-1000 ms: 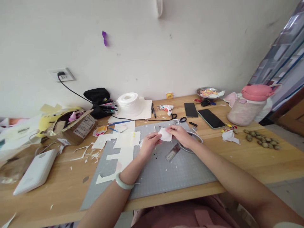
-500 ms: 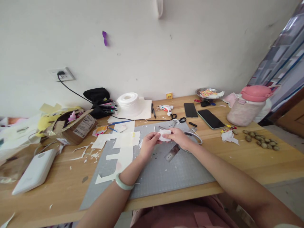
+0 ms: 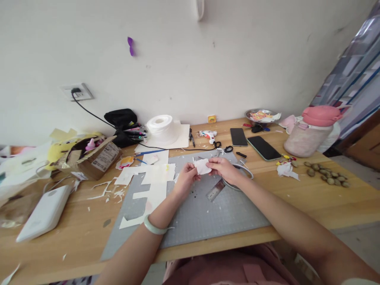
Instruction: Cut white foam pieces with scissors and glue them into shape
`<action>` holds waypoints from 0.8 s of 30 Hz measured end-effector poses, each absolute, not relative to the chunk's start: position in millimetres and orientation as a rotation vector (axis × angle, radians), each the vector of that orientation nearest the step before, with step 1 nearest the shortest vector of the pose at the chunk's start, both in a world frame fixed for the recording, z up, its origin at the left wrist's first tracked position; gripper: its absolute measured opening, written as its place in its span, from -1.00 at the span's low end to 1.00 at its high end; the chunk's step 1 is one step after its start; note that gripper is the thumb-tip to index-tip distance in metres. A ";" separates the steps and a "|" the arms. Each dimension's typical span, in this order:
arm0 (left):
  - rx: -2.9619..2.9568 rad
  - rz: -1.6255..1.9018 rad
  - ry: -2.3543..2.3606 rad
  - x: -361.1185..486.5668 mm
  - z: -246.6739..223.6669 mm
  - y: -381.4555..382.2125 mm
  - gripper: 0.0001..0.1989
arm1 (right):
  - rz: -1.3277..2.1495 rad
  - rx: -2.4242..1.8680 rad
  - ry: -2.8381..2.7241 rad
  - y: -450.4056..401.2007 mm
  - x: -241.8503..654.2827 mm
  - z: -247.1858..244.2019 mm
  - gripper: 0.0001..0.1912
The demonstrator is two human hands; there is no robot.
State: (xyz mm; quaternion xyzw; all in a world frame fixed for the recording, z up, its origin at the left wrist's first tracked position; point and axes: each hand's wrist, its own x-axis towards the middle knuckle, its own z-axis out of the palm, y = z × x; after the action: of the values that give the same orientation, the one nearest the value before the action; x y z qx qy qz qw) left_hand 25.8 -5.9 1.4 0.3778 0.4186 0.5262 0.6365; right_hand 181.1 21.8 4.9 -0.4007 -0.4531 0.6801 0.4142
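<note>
- One paper cutout [image 3: 202, 166]: small, white, flat-looking, roughly rounded with an uneven outline; finer detail is too small to make out. It is held between the two hands, above the far part of the cutting mat.
- Two hands: the left hand [image 3: 187, 177] pinches the cutout's left edge between thumb and fingers; the right hand [image 3: 222, 168] pinches its right edge the same way. One pale green bangle [image 3: 154, 227] circles the left wrist.
- One grey cutting mat [image 3: 225, 221] lies beneath, bearing one metal ruler [image 3: 215, 191] near the right hand and, to the left, cut white paper [image 3: 157, 188], the sheets overlapping too much to count.
- One pair of scissors with two black handle loops [image 3: 228, 149], just beyond the hands.
- Two smartphones [image 3: 238, 137] beside each other, right of one white glue gun [image 3: 211, 136].
- One thick white roll [image 3: 161, 130] standing on pale sheets.
- One metal bowl [image 3: 251, 121] of paper pieces, and one pink-lidded bottle [image 3: 308, 136].
- One open cardboard box [image 3: 105, 158] and one white power bank [image 3: 44, 213], far left.
</note>
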 end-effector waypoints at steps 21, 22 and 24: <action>0.943 1.181 0.946 27.9 0.2 -6.9 -0.74 | 1.595 -1.045 -1.304 13.0 173.7 8.3 -0.87; 0.941 1.183 0.952 27.5 -0.1 -6.1 -0.76 | 1.593 -1.043 -1.317 12.5 173.6 8.7 -0.87; 0.946 1.191 0.951 27.3 -0.2 -4.8 -0.77 | 1.592 -1.047 -1.325 11.9 173.6 8.8 -0.86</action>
State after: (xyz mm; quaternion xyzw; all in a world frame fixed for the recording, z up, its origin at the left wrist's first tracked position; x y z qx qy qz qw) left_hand 27.3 -4.8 -0.2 0.4121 0.4145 0.5186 0.6240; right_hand 173.6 11.9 8.8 -0.4136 -0.5236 0.6289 0.3991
